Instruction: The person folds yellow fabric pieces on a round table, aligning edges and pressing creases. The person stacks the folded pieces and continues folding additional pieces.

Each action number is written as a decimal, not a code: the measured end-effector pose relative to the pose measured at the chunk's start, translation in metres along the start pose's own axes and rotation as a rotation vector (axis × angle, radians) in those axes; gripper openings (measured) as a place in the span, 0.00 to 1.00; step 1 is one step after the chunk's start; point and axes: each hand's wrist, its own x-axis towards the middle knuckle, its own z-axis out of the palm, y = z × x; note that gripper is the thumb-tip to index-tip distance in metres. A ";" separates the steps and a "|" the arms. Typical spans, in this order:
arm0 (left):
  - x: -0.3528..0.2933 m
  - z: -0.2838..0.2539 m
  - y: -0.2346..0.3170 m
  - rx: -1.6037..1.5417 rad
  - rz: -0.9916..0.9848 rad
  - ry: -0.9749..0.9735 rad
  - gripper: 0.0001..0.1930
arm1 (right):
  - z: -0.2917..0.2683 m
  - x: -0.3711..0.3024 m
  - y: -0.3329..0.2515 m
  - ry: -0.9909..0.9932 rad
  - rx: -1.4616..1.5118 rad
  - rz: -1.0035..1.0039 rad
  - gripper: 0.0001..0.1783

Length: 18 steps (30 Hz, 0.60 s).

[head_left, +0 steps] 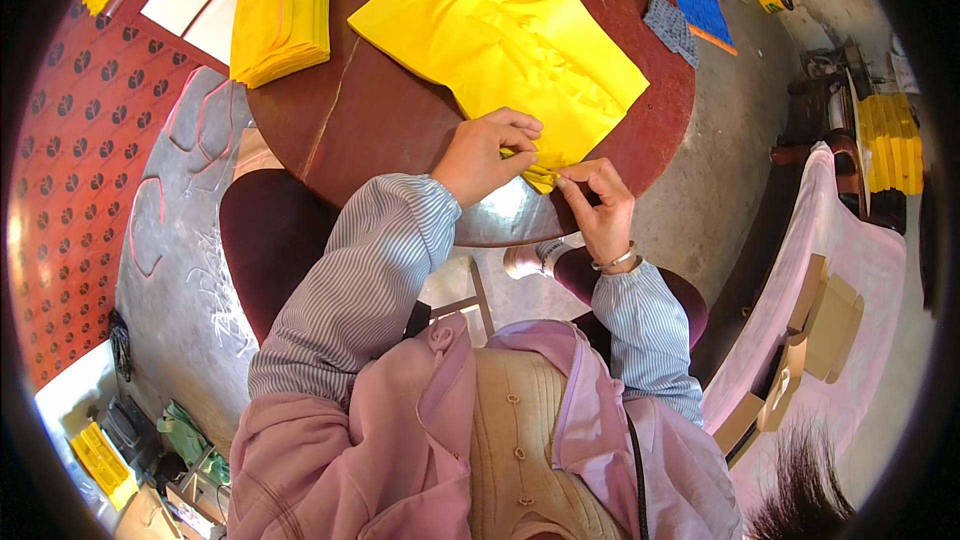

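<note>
Pinching the near end of the yellow sheet [520, 50], the right hand [603, 208] grasps its bunched corner between thumb and forefinger. Beside it, the left hand [480, 157] curls its fingers and thumb on the same gathered end, yellow showing between them. Creased, the sheet lies across the round table [380, 140], its bunched end near the rim. A yellow stack [285, 15] sits at the table's upper left; 1 grey rag [668, 28] lies at its right edge.
</note>
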 end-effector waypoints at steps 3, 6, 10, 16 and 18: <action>0.000 0.000 0.000 0.014 -0.019 -0.016 0.06 | 0.001 0.000 0.002 0.003 0.022 0.067 0.07; 0.000 0.000 0.000 0.015 -0.023 -0.021 0.07 | 0.002 0.002 0.003 0.006 0.068 0.074 0.07; -0.001 -0.002 0.000 0.047 0.010 -0.028 0.08 | 0.002 0.003 0.004 0.010 0.064 0.062 0.06; -0.001 0.003 0.001 0.047 0.004 0.011 0.07 | 0.005 0.000 0.009 0.028 0.063 0.061 0.08; -0.001 0.005 0.001 0.005 -0.006 0.038 0.07 | 0.007 -0.001 0.010 0.043 0.100 0.055 0.10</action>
